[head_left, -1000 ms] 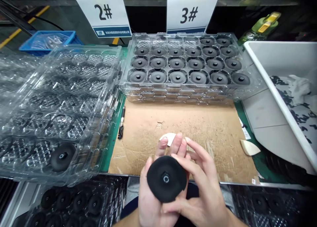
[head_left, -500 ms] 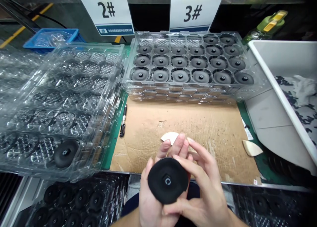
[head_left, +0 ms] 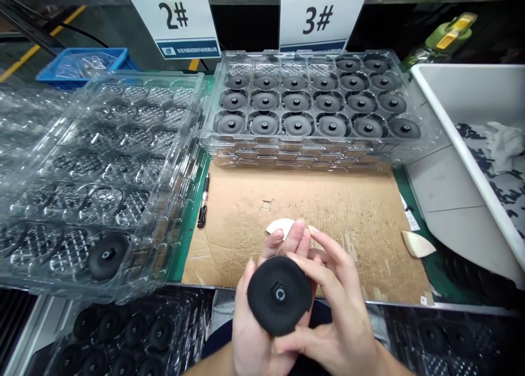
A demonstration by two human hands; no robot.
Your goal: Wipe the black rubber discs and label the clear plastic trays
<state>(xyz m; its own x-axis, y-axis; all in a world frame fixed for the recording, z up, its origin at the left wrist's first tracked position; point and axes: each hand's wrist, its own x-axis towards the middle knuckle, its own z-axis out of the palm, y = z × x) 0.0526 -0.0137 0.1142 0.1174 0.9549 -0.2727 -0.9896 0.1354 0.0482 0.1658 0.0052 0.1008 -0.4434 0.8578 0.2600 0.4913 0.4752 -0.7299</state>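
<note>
A black rounded-square disc (head_left: 279, 316) with a small ringed stub at its centre is between my two hands, in front of the bench edge. My left hand (head_left: 250, 337) cradles it from beneath and the left, fingers up behind it. My right hand (head_left: 344, 305) grips its right edge, thumb at the lower rim and fingers at the upper right. Beyond my fingertips a white wedge-shaped pad (head_left: 279, 226) lies on the cardboard, partly covered by the fingers. The disc's underside is hidden.
Cardboard (head_left: 328, 201) covers the bench. Behind it, stacked clear trays (head_left: 303, 151) hold several black discs. A clear tray (head_left: 135, 223) at left holds one disc (head_left: 109, 255). A pen (head_left: 204, 201), another pad (head_left: 417, 244) and a white bin (head_left: 463, 146) of small black pieces are also here.
The disc has turned slightly within my hands and tilted a little. Both hands keep nearly the same place and hold.
</note>
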